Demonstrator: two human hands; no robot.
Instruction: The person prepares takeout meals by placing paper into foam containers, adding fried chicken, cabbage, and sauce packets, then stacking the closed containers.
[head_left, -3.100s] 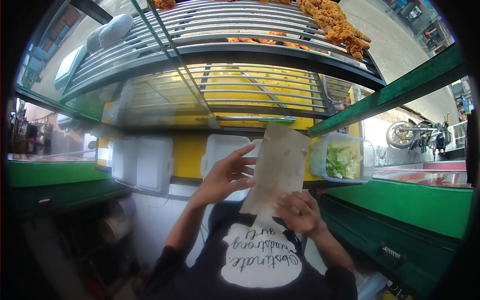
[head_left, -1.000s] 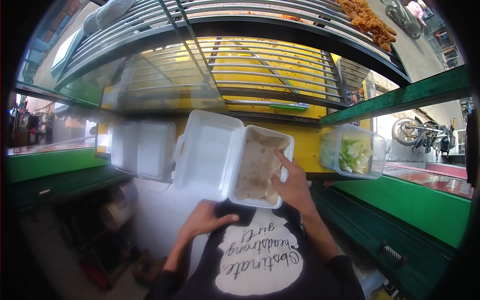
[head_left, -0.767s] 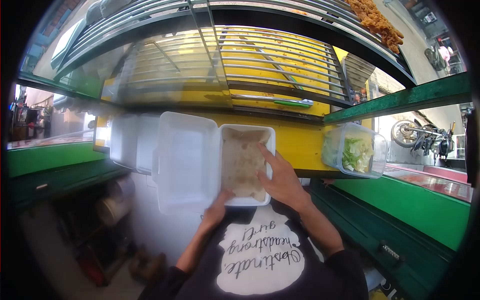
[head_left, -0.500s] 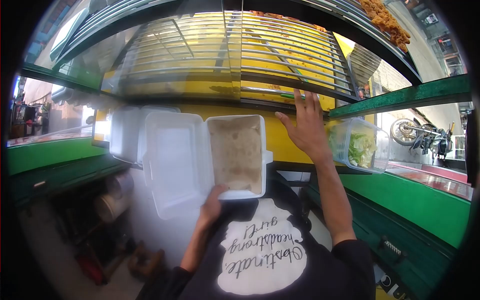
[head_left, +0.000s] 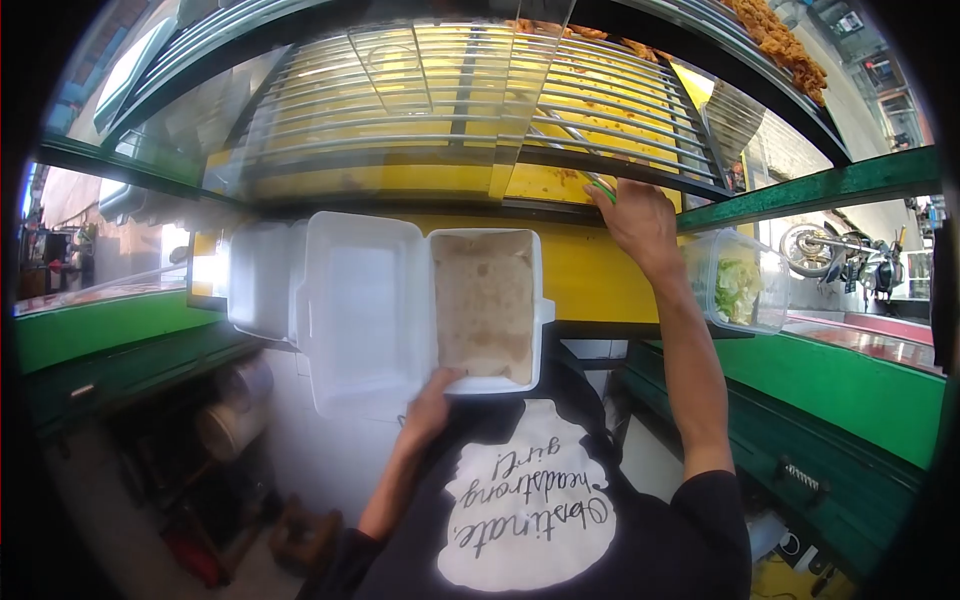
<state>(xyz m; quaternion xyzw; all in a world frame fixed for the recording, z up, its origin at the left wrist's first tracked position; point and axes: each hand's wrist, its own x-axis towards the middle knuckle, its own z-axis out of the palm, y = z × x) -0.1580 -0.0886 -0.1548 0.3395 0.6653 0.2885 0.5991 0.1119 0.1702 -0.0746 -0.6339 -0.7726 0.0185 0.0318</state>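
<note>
Beyond the left hand [head_left: 428,404] gripping its near edge, the paper-lined foam clamshell [head_left: 375,300] is open; the right hand [head_left: 643,222], empty moments ago, now grasps green-handled tongs [head_left: 603,188], leaving neither hand free.

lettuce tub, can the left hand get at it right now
Probably not: the left hand is gripping the open foam box, and the right forearm lies between that hand and the lettuce tub.

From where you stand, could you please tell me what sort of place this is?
Probably a fried-food stall: crumb-coated fried food on a metal rack, an open foam box lined with brown paper, and a clear tub holding greens.
</note>
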